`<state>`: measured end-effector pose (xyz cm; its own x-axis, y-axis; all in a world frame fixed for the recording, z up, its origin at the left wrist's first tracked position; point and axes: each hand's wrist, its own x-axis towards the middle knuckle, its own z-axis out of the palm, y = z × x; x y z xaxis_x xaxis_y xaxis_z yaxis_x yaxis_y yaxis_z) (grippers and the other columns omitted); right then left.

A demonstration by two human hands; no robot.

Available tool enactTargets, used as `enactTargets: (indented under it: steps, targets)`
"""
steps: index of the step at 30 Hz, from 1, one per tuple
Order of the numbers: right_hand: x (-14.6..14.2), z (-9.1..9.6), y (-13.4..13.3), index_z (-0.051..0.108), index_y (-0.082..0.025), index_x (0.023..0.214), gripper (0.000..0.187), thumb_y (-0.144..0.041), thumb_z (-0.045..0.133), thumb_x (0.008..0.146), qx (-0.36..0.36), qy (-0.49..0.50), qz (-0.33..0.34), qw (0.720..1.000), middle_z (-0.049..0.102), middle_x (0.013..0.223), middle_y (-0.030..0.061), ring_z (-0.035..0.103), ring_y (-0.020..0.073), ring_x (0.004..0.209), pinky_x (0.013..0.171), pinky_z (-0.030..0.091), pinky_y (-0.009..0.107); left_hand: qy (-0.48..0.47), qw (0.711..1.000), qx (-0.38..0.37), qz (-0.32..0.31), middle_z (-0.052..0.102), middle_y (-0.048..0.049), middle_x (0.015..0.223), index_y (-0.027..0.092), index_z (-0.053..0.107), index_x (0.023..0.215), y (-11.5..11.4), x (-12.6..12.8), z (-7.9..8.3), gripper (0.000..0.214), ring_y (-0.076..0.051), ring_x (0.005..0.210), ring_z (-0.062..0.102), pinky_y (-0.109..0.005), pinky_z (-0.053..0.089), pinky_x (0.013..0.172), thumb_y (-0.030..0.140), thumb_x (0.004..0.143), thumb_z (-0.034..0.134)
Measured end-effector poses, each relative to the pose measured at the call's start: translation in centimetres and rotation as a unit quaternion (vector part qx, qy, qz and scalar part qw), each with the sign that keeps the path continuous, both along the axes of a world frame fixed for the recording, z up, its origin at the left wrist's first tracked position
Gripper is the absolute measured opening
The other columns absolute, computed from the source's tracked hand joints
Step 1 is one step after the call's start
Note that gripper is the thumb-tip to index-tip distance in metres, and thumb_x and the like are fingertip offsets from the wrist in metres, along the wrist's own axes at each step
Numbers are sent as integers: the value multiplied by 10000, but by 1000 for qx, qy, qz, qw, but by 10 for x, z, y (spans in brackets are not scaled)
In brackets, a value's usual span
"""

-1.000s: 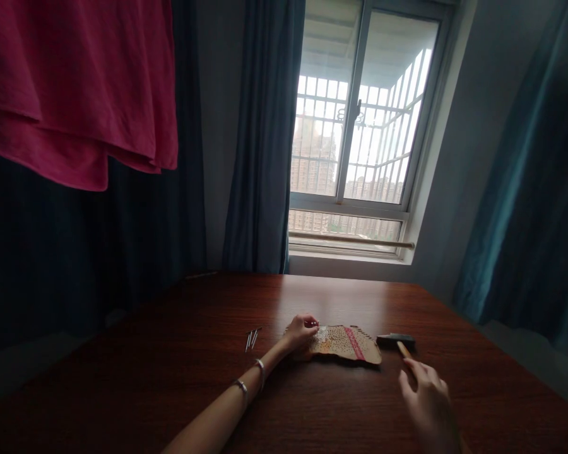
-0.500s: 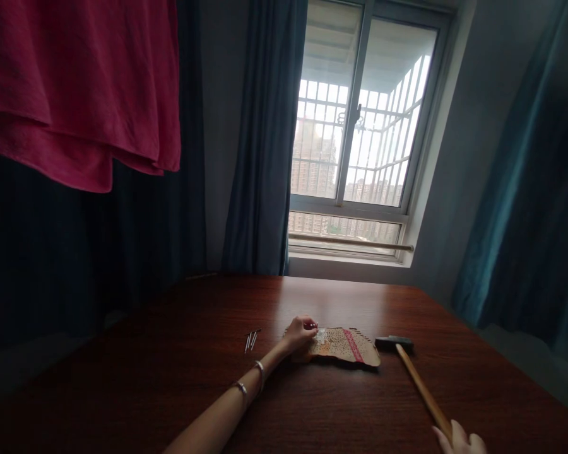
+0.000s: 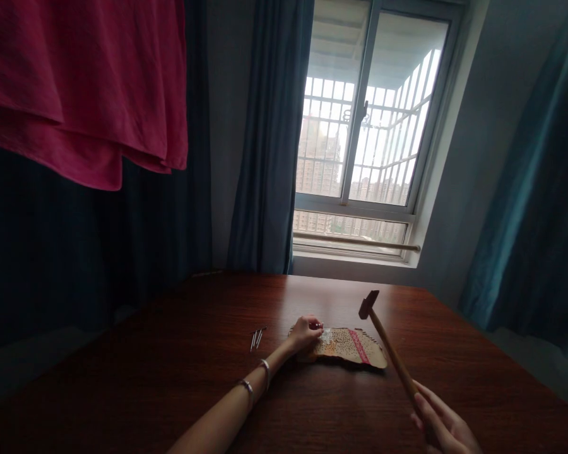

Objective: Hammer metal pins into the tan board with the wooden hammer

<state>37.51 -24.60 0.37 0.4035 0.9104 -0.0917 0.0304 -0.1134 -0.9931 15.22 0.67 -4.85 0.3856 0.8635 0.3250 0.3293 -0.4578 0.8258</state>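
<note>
I count my two hands (image 3: 442,421), one hammer (image 3: 390,348), one piece of cardboard (image 3: 348,347), at least three nails (image 3: 259,339), too small to number, two bracelets (image 3: 266,372), one table (image 3: 336,403), one window (image 3: 361,126), one cloth (image 3: 85,94) and three stretches of curtain (image 3: 269,139).

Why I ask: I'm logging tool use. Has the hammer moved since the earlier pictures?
Yes: against the window, the hammer has moved up and leftward; its head, earlier on the table, is now raised. The right hand grips the hammer.

Tan cardboard (image 3: 375,357), dark dots (image 3: 343,341), pink band (image 3: 358,347); brown hammer handle (image 3: 392,353); reddish-brown table (image 3: 170,353); magenta cloth (image 3: 104,88); blue curtains (image 3: 269,157)
</note>
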Motion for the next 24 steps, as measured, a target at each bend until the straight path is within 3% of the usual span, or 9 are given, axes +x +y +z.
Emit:
enactTargets:
  steps: [3, 7, 15, 24]
  targets:
    - [-26, 14, 4, 550, -174, 1108, 712, -630, 645, 569, -4, 96, 70, 993, 458, 523, -57, 286, 14, 304, 306, 148, 148, 10, 1000, 5, 2, 652, -41, 770, 134, 671, 730, -1, 0, 1, 167, -148, 717, 583, -216, 436, 641, 268, 652, 608]
    - [-46, 20, 13, 557, -171, 1098, 673, -588, 664, 581, -2, 121, 119, 986, 439, 498, -65, 261, 2, 295, 305, 114, 134, 8, 1000, 17, -3, 647, -34, 764, 138, 668, 727, 1, -1, -1, 158, -147, 723, 584, -213, 429, 645, 263, 663, 597]
    - [-57, -5, 30, 493, -141, 1145, 702, -558, 665, 607, 11, 137, 108, 985, 428, 466, -87, 227, -21, 284, 309, 106, 112, 15, 999, 38, 1, 645, -28, 761, 134, 663, 712, 8, 0, -9, 168, -147, 721, 581, -218, 413, 651, 283, 662, 604]
    - [-55, -7, 32, 464, -108, 1200, 771, -575, 654, 617, 21, 128, 129, 983, 407, 468, -84, 192, -8, 316, 318, 58, 137, 21, 999, 36, -11, 638, -23, 773, 142, 671, 708, 4, -2, -5, 156, -143, 729, 575, -216, 410, 666, 277, 662, 607]
